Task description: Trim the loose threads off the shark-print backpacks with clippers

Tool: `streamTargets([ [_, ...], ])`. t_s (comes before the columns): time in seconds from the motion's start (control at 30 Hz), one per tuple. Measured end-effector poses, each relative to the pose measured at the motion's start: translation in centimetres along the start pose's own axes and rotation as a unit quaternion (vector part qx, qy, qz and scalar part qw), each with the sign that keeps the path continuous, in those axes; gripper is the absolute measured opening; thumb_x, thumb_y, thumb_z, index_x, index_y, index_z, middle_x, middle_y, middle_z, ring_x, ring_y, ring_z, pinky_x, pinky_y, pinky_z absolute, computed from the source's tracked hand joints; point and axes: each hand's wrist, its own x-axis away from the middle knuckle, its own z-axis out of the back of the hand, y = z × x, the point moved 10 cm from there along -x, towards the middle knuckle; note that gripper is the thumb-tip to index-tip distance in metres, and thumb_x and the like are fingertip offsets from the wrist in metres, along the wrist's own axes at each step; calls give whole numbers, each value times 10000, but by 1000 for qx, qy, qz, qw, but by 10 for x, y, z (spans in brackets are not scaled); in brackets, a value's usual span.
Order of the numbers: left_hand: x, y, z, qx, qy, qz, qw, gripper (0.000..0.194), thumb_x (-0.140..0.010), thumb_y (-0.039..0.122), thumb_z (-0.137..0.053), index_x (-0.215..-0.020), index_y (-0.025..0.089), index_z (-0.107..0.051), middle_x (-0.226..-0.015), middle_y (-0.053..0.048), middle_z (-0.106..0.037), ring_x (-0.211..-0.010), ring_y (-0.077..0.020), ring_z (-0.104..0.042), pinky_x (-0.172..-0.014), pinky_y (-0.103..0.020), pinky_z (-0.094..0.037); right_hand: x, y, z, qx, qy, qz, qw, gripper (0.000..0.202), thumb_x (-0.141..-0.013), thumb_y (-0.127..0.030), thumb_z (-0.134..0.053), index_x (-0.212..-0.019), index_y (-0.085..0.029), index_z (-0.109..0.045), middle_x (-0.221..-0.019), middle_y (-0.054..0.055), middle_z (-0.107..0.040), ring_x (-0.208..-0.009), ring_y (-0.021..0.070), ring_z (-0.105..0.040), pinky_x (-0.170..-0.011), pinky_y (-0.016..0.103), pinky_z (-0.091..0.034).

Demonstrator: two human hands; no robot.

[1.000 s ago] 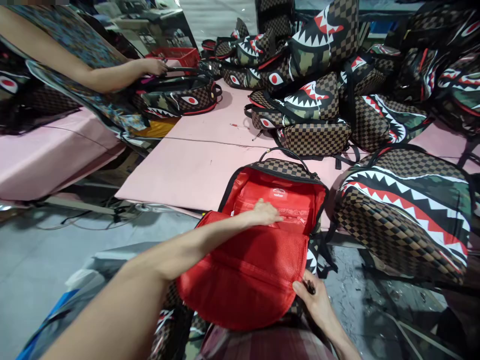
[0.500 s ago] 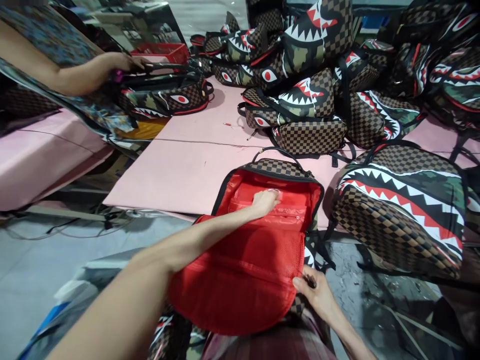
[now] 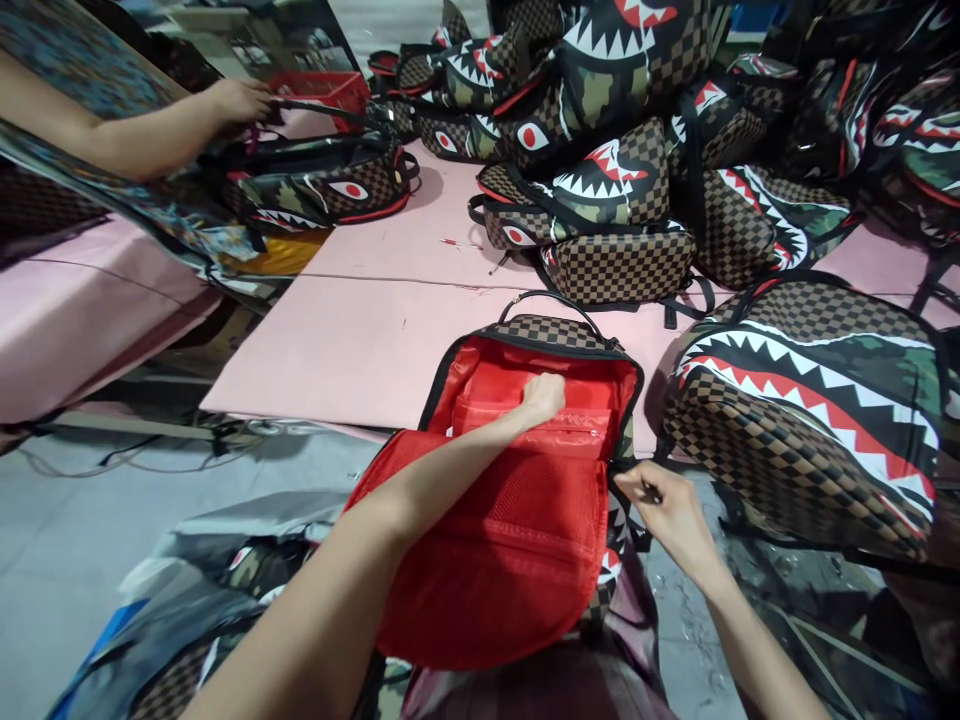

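Note:
A checkered backpack [image 3: 551, 332] lies unzipped at the pink table's front edge, its red-lined front flap [image 3: 487, 600] folded down toward me. Inside, my left hand [image 3: 544, 397] is closed in a fist against the red lining, above a zipped inner pocket [image 3: 555, 430]. What its fingers hold, if anything, is hidden. My right hand [image 3: 667, 500] is closed just right of the bag's opening, fingertips pinched together by the black edge near the flap's hinge. A small dark object [image 3: 651, 492] shows in that hand; its kind is unclear.
On the pink table [image 3: 345, 350], a shark-mouth backpack [image 3: 810, 400] lies at the right and several more are heaped behind [image 3: 615, 265]. At the left, a co-worker's hand [image 3: 244, 100] is at another backpack [image 3: 322, 190]. More bags lie low at my left [image 3: 262, 570].
My right hand has moved up from the flap's right edge to beside the bag's opening. My left hand remains inside, fist turned slightly. The co-worker's hand has shifted left and up.

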Motion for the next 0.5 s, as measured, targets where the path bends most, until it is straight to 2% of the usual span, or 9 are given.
streamTargets([
  [0.1, 0, -19, 8, 80, 21, 10, 997, 293, -875, 235, -419, -910, 76, -662, -811, -132, -694, -727, -174, -667, -649, -219, -488, -30, -4, 2, 56, 29, 20, 998, 195, -840, -339, -487, -769, -201, -606, -759, 18, -649, -707, 173, -600, -656, 253, -406],
  [0.17, 3, -32, 10, 117, 39, 17, 992, 318, -896, 234, -372, -962, 84, -645, -794, -102, -698, -684, -136, -661, -630, -192, -480, -49, -8, -5, 94, 42, 27, 994, 230, -832, -392, -510, -925, -203, -602, -898, 39, -661, -804, 200, -614, -706, 276, -421],
  [0.27, 9, -44, 8, 138, 71, 39, 987, 243, -849, 197, -445, -944, 112, -652, -841, -111, -700, -782, -165, -661, -690, -219, -476, -74, -18, -27, 145, 32, 22, 989, 360, -845, -424, -498, -1101, -173, -520, -1035, 90, -631, -897, 225, -608, -747, 297, -428],
  [0.4, 12, -45, 2, 162, 82, 36, 983, 187, -754, 142, -553, -898, 166, -668, -918, -74, -702, -887, -183, -638, -753, -230, -460, -99, -33, -60, 182, -32, 10, 983, 259, -915, -373, -386, -1015, -172, -515, -939, 78, -649, -861, 199, -623, -711, 260, -418],
  [0.5, 10, -45, 0, 177, 80, 24, 981, 202, -751, 150, -558, -919, 185, -664, -942, -40, -698, -883, -165, -632, -761, -227, -454, -111, -28, -68, 225, -44, -14, 973, 320, -905, -454, -387, -1073, -197, -478, -948, 63, -651, -845, 201, -626, -669, 257, -416],
])
